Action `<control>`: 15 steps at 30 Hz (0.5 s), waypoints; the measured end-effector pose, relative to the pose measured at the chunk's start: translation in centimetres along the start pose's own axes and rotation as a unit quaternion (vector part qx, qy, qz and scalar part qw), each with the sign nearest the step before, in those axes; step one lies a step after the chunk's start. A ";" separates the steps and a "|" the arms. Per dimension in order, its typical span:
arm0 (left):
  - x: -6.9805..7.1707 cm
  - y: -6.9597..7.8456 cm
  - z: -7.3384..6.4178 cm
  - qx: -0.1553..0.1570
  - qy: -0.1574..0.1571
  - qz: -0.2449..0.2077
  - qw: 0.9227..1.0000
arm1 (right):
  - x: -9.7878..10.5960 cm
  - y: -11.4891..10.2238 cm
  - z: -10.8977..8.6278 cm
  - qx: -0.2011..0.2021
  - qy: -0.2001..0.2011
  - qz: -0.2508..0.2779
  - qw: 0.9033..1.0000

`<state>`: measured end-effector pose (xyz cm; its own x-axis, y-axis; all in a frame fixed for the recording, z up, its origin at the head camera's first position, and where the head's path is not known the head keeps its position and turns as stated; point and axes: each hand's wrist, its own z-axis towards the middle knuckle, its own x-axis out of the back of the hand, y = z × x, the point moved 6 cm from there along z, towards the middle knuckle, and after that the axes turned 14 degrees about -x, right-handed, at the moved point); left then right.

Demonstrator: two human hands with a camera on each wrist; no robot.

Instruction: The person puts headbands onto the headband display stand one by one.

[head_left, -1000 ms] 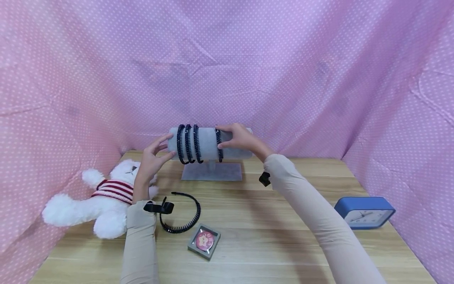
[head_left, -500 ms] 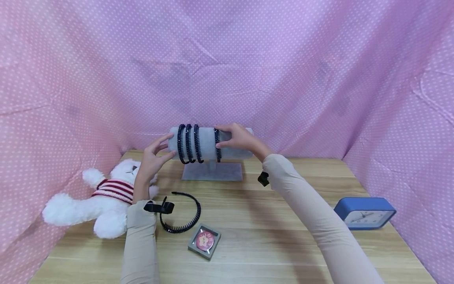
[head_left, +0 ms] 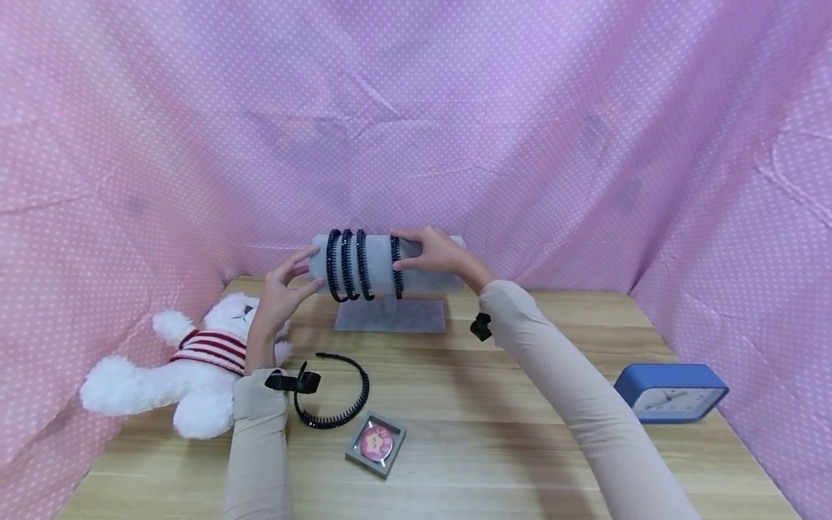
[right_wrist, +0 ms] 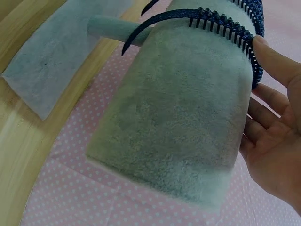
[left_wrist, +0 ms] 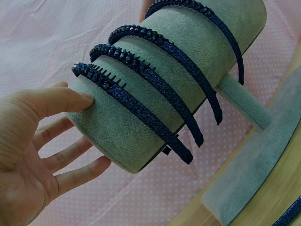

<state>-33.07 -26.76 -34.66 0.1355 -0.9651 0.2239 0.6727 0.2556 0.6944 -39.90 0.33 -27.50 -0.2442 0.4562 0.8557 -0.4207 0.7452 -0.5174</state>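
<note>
Steadying the padded stand (head_left: 380,263), apparently — our left hand (head_left: 278,296), fingers part-spread, grips its nine-o'clock end; our right hand (head_left: 442,253), fingers half-closed, pinches the headband (head_left: 398,283) nearest three.

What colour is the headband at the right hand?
The headband is dark blue, clearest in the right wrist view.

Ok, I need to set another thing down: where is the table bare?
Table right of the stand, behind the clock; between box and clock too, though the right sleeve crosses above. Crowded: left, with bear, loose headband, box.
</note>
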 end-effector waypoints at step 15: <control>0.0 0.1 0.0 -0.010 0.005 -0.003 1.000 | -0.7 0.2 -0.8 0.065 0.039 -0.027 0.997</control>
<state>-32.99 -26.72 -34.55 0.1383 -0.9672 0.2131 0.6878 0.2486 0.6820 -39.13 0.50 -28.22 -0.1509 0.4569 0.8766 -0.5419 0.7034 -0.4599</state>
